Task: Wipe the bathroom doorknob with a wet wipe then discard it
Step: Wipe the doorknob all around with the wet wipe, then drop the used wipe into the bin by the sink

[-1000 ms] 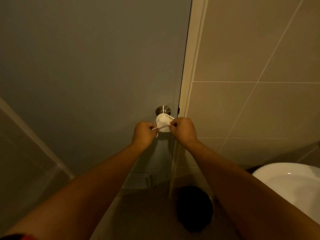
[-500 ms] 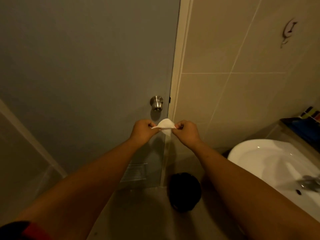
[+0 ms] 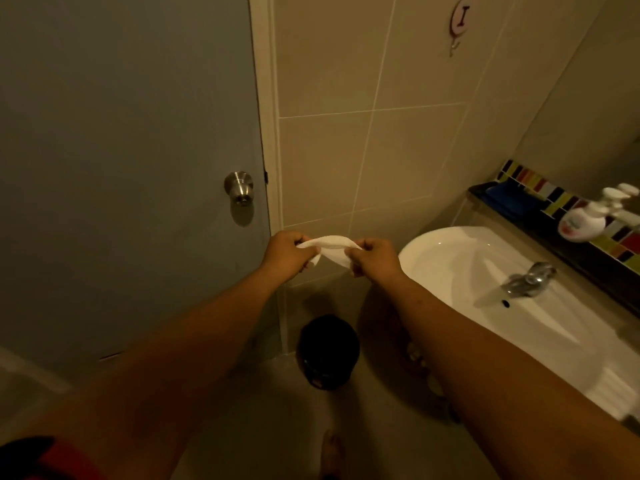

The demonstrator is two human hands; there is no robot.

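Change: both hands and the wet wipe (image 3: 329,250) now sit lower right of the doorknob (image 3: 239,187), well apart from it; a second ago the wipe touched it.
Left hand (image 3: 287,252): fingers pinch the wipe's left end.
Right hand (image 3: 372,257): fingers pinch its right end.
Count: one doorknob, one wipe, one black bin (image 3: 327,351) below the wipe, one sink (image 3: 433,247) to the right.

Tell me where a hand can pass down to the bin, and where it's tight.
Open: the drop from the wet wipe straight down to the black bin, between both forearms. Also open floor in front of the door. Tight: right side, where the sink rim crowds the right hand.
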